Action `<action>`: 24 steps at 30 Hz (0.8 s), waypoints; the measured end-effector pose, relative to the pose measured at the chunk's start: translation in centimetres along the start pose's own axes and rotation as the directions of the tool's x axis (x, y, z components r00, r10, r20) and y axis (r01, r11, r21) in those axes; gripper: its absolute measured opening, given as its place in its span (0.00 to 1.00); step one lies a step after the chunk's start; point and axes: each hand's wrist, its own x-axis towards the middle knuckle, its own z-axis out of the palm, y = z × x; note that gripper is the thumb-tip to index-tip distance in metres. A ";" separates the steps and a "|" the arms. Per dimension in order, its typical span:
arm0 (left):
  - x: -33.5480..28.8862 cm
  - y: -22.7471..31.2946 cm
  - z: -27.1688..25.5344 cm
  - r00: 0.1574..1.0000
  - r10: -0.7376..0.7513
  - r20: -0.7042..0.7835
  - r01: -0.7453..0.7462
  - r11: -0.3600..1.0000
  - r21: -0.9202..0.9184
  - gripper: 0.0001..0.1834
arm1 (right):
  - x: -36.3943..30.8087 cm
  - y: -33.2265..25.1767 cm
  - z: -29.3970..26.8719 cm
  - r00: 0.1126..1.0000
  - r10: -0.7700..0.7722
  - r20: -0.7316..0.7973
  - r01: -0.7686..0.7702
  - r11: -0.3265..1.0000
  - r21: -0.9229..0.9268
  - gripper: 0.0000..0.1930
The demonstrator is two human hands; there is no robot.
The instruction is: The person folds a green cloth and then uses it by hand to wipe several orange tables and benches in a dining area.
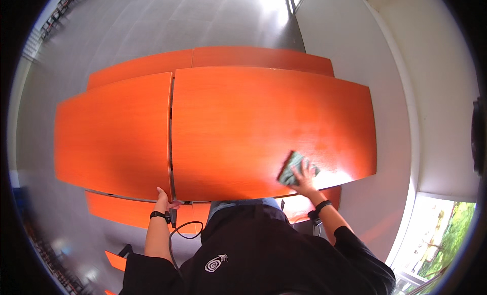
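Observation:
A long orange wood-look table (243, 122) stretches in front of me, its top split by a dark gap left of the middle. My right hand (305, 177) presses a folded greenish-grey cloth (289, 169) flat on the right-hand panel, close to the near edge. The cloth's left edge looks dark brown. At the near edge by the gap, my left hand (165, 199) grips the table, thumb at the top edge and fingers below it, partly hidden. Both wrists wear black bands, and a black cable hangs beside the left one.
Another orange table (258, 56) stands behind this one, and orange bench-like surfaces (116, 207) show on the near side. A pale wall (350, 51) runs along the right, with a bright window (441, 234) at lower right. Grey tiled floor (152, 26) surrounds the tables.

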 end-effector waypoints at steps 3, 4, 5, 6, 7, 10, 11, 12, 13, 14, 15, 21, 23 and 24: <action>2.6 -1.6 -1.7 0.990 0.047 0.135 -0.043 0.999 -0.030 0.53 | 1.8 -8.5 -2.2 0.929 -0.340 0.146 0.343 0.939 0.004 0.44; 3.3 -2.3 -2.2 0.993 0.054 0.106 -0.047 0.996 -0.075 0.53 | 2.5 -11.9 -4.0 0.882 -0.413 0.228 0.416 0.909 0.039 0.43; -0.2 -0.3 1.2 0.993 0.106 -0.047 -0.106 0.994 -0.004 0.54 | 3.0 -13.4 -4.0 0.878 -0.413 0.240 0.428 0.904 -0.008 0.44; -1.7 -0.1 1.6 0.986 0.085 -0.144 -0.084 0.996 0.016 0.53 | 3.7 -15.8 -4.0 0.851 -0.458 0.257 0.482 0.875 -0.039 0.45; -3.0 0.0 2.0 0.969 0.061 -0.240 -0.056 0.998 0.029 0.53 | 4.5 -18.1 -4.1 0.826 -0.513 0.233 0.540 0.839 -0.067 0.44; -6.1 0.9 4.0 0.900 -0.007 -0.435 -0.022 0.998 -0.062 0.50 | 7.5 -23.8 -3.9 0.755 -0.635 0.160 0.649 0.759 -0.048 0.42; -5.7 0.7 3.6 0.942 0.036 -0.332 -0.051 0.998 -0.037 0.51 | 8.6 -26.1 -3.3 0.701 -0.700 0.140 0.709 0.705 -0.024 0.41; -5.4 0.6 3.8 0.940 0.036 -0.341 -0.048 0.999 -0.027 0.51 | 9.6 -28.4 -2.5 0.651 -0.751 0.113 0.755 0.655 0.003 0.40; -5.2 0.5 4.3 0.956 0.028 -0.291 -0.042 0.998 -0.039 0.51 | 10.3 -30.8 -2.2 0.621 -0.777 0.104 0.779 0.626 0.026 0.38; -4.1 0.5 4.0 0.975 0.036 -0.221 -0.037 0.999 -0.001 0.52 | 11.0 -33.6 -1.9 0.601 -0.795 0.083 0.795 0.605 0.047 0.35; -3.1 0.7 4.0 0.988 0.045 -0.145 -0.040 0.998 0.038 0.54 | 11.8 -35.8 -1.3 0.601 -0.799 0.009 0.796 0.600 0.073 0.35; 3.3 -0.4 -2.9 0.962 0.132 0.240 -0.074 0.969 -0.238 0.54 | 11.1 -41.4 -0.2 0.683 -0.723 -0.100 0.730 0.673 0.118 0.29; 4.1 0.8 -5.7 0.990 0.036 0.138 -0.002 0.972 -0.237 0.55 | 11.2 -40.4 -0.9 0.710 -0.704 0.018 0.700 0.709 0.087 0.28; 2.8 1.1 -7.0 0.986 0.026 0.167 0.014 0.971 -0.238 0.57 | 10.7 -38.7 -2.6 0.756 -0.654 0.026 0.649 0.755 0.088 0.28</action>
